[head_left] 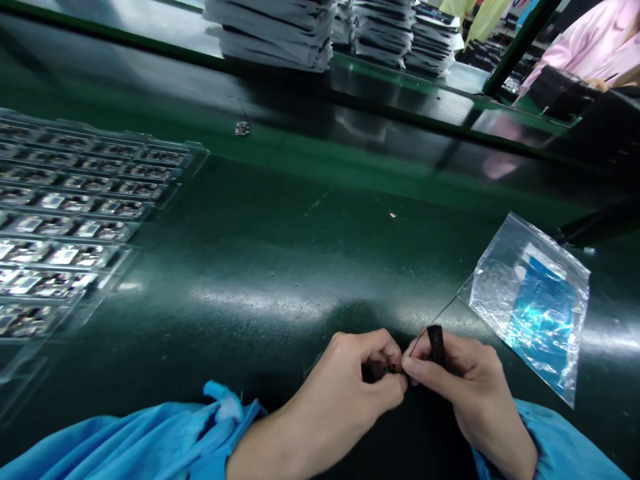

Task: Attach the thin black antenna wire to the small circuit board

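My left hand [357, 377] is closed, its thumb and fingers pinching a small electronic part [391, 368] that is mostly hidden. Right beside it, my right hand [457, 380] is closed too, thumb against index finger on a thin dark wire [445, 308]. The wire runs up and to the right, towards a clear plastic bag [493, 283] with blue film-like material inside. A black band [437, 343] is wrapped round a finger of my right hand. The fingertips of both hands almost meet, so whether the wire joins the part cannot be seen.
Clear trays [145, 212] of several circuit boards lie on the green table [280, 247] at left. A small board [243, 128] with a thin wire lies at the back. Stacked grey-white sheets [280, 33] stand on a shelf behind. A person in pink [585, 40] is at the far right.
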Motion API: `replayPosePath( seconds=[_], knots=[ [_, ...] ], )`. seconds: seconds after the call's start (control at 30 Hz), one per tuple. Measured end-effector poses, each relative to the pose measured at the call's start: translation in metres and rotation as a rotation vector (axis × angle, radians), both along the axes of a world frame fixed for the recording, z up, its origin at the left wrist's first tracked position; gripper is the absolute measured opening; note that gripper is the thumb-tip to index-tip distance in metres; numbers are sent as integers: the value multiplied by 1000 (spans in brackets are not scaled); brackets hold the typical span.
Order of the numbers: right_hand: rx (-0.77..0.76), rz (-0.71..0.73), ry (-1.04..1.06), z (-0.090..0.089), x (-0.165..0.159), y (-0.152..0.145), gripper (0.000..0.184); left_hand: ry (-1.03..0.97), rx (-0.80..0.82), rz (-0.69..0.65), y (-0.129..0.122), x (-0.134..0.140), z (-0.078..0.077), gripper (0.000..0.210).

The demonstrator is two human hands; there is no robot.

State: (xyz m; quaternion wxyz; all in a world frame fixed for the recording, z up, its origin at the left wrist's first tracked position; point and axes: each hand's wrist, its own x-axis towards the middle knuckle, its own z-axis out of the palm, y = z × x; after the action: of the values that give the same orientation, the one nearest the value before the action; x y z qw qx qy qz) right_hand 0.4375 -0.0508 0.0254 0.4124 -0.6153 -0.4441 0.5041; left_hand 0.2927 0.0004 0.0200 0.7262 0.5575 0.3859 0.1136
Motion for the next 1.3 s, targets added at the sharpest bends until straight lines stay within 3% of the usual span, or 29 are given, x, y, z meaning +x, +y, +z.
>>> replayPosePath(
  seconds=[0.23,0.37,0.53,1.07,1.3],
  knots=[
    [-49,-74,-15,7,-2,3,20,-157,-210,104,10,-3,7,9],
    [-135,-34,48,9,-1,2,21,-270,-290,193,12,-2,8,13],
    [-222,-2,177,11,-2,0,16,-325,-342,209,11,-2,7,12],
    [-220,-112,271,5,-7,-2,10,-337,-292,205,9,-1,7,14],
    [-53,-26,119,-1,-3,-4,17,-223,-163,187,7,-2,7,13]
  ],
)
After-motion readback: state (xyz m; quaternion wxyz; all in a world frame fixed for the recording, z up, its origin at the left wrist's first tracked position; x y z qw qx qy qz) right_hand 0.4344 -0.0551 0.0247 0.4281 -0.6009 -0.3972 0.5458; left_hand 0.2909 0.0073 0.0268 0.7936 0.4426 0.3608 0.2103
